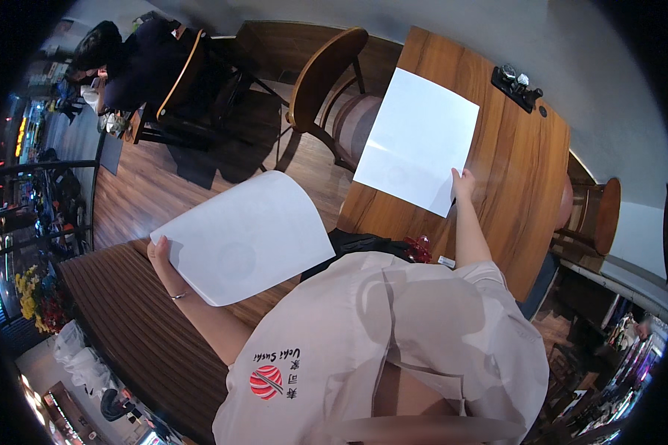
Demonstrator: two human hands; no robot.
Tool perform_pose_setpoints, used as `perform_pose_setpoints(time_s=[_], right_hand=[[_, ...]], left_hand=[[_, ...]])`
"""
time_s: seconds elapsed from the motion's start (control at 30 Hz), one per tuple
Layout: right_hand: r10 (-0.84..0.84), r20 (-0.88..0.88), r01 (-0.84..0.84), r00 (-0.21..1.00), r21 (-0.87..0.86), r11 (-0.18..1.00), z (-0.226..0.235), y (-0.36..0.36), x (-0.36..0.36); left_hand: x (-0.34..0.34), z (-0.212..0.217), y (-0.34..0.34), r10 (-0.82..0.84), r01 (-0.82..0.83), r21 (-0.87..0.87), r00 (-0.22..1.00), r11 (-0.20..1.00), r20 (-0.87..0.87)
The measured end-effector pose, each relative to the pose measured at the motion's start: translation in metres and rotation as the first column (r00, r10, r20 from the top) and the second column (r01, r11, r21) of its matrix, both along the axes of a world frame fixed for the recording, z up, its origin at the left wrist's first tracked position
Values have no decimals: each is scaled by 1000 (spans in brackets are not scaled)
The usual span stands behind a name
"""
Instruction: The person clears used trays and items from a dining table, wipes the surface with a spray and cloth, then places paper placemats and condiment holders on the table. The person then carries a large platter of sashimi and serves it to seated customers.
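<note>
Gripping white paper sheet [249, 237] by edge, left hand [158, 254] lifts it clear; right hand [463, 182] pinches second sheet [417, 139] flat on wooden worktop [519, 170]; chair [326, 81] beside.

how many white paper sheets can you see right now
2. One white sheet is held off the table in the left hand. The other sheet lies on the wooden table, its near corner touched by the right hand.

Wooden table [512, 170]: white paper sheet [417, 139], black condiment holder [516, 87].
</note>
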State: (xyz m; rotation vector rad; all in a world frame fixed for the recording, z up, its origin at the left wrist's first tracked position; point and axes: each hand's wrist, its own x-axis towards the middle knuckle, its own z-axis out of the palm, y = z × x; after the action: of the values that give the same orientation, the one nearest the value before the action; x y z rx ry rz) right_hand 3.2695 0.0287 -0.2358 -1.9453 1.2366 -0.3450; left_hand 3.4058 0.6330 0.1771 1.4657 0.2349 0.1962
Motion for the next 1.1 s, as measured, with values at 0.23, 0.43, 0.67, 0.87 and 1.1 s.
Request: perform_pose_setpoints(time_s=[0.23, 0.43, 0.67, 0.87, 1.1], right_hand=[[9, 15, -8, 1000, -13, 1000, 10, 3, 2], [15, -21, -16, 1000, -55, 998, 5, -3, 2], [-81, -60, 75, 995, -95, 993, 21, 6, 5], [-115, -102, 83, 988, -274, 958, 83, 28, -8], [257, -223, -321, 940, -329, 888, 124, 81, -27]], left_hand=[[-4, 0, 1, -43, 44, -53, 999, 998, 21], [0, -5, 14, -51, 52, -20, 998, 998, 36], [0, -7, 18, -36, 35, 37, 999, 999, 31], [5, -7, 29, -9, 7, 82, 999, 997, 31], [65, 23, -30, -547, 493, 467, 837, 734, -24]])
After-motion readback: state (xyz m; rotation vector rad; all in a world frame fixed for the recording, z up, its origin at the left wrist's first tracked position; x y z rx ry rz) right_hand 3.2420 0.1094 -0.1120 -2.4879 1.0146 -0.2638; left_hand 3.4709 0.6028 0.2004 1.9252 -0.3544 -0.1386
